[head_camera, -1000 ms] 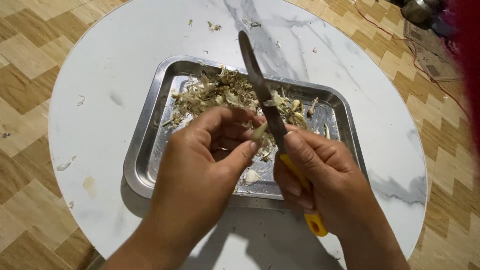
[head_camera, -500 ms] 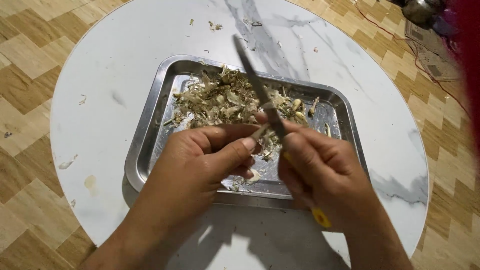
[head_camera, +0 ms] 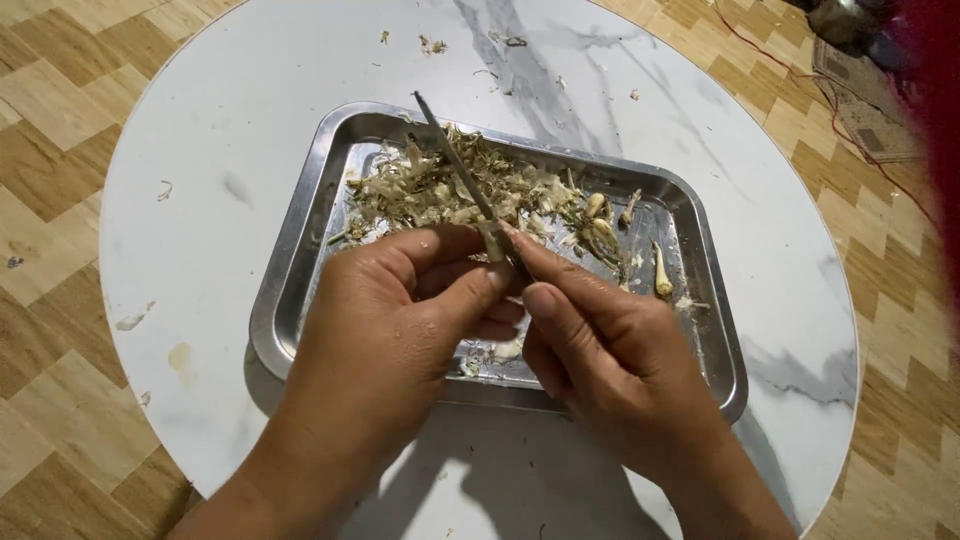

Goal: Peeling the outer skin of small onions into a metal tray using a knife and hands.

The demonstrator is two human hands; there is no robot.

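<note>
My right hand (head_camera: 610, 350) grips a knife (head_camera: 460, 170) whose thin blade points up and away over the metal tray (head_camera: 300, 270). My left hand (head_camera: 400, 340) pinches a small pale root piece (head_camera: 492, 240) between thumb and fingers, right against the blade. Both hands hover over the near half of the tray. A heap of dry peelings (head_camera: 450, 190) fills the tray's far part, with a few pale peeled roots (head_camera: 662, 275) lying at the right.
The tray rests on a round white marble-look table (head_camera: 200, 180) with scattered scraps near its far edge. Wooden parquet floor (head_camera: 50, 100) surrounds it. A red blurred shape (head_camera: 935, 120) and cables lie at the upper right.
The knife has turned edge-on and its yellow handle end is now hidden under my right hand. Both hands stay together over the tray, working the small root.
</note>
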